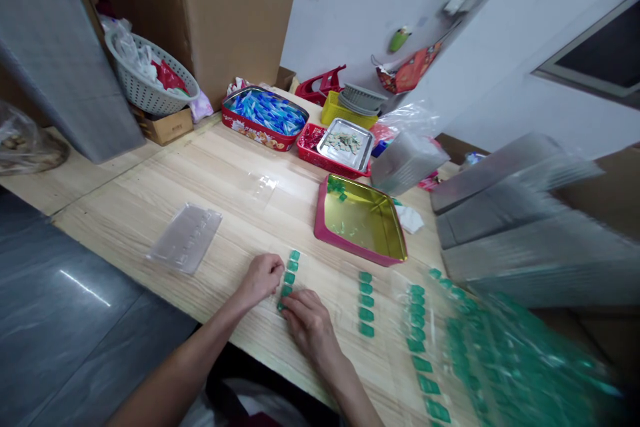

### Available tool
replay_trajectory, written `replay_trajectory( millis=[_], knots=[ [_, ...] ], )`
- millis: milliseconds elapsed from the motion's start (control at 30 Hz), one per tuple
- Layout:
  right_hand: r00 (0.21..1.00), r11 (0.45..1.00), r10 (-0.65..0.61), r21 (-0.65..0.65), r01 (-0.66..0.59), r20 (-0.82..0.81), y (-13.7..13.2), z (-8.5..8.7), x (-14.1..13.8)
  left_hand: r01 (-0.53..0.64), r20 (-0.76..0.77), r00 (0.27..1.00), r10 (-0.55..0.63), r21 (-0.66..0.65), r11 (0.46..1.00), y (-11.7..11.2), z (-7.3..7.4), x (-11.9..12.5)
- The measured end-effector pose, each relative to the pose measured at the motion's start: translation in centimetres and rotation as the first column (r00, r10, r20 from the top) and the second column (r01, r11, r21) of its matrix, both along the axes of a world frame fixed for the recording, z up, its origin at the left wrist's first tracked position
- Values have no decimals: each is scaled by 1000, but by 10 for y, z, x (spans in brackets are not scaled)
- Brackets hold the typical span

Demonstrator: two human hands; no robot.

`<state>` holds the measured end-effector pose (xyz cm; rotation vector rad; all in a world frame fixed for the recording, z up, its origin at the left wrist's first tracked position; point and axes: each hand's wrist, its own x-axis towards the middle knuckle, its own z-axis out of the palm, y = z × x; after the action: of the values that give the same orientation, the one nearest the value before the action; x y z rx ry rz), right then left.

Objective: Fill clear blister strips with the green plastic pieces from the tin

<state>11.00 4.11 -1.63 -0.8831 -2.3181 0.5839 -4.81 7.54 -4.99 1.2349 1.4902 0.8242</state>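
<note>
Two bare hands in the head view: the left hand [260, 279] and right hand [311, 324] meet at a short column of small green rectangular pieces [289, 277] on a pale wooden table [150, 227]. The column's long axis runs away from the person, its far end leaning slightly right. Fingers of both hands curl close together at its near end (whether any piece is clamped, I cannot tell). A second green column [366, 303] lies to the right, roughly parallel. Ahead sits a gold tray with a pink rim [327, 238]; a clear blister tray [185, 238] lies left.
</note>
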Motion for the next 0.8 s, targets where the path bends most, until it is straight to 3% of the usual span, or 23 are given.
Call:
replay_trajectory(
  millis=[200,400,600,800],
  knots=[
    [999,998,-33,-54,31,-39,-3,-9,8,0,4,1000,0,-5,1000,0,0,0],
    [997,989,-69,-132,72,27,-2,5,16,1,-4,1000,-1,-6,1000,-1,4,0],
    [989,979,-125,-153,136,80,-7,2,3,5,-18,1000,-6,-11,1000,0,10,0],
    [964,965,-206,-128,228,169,-11,3,-4,55,-60,997,-55,9,998,-2,27,-2]
  ],
)
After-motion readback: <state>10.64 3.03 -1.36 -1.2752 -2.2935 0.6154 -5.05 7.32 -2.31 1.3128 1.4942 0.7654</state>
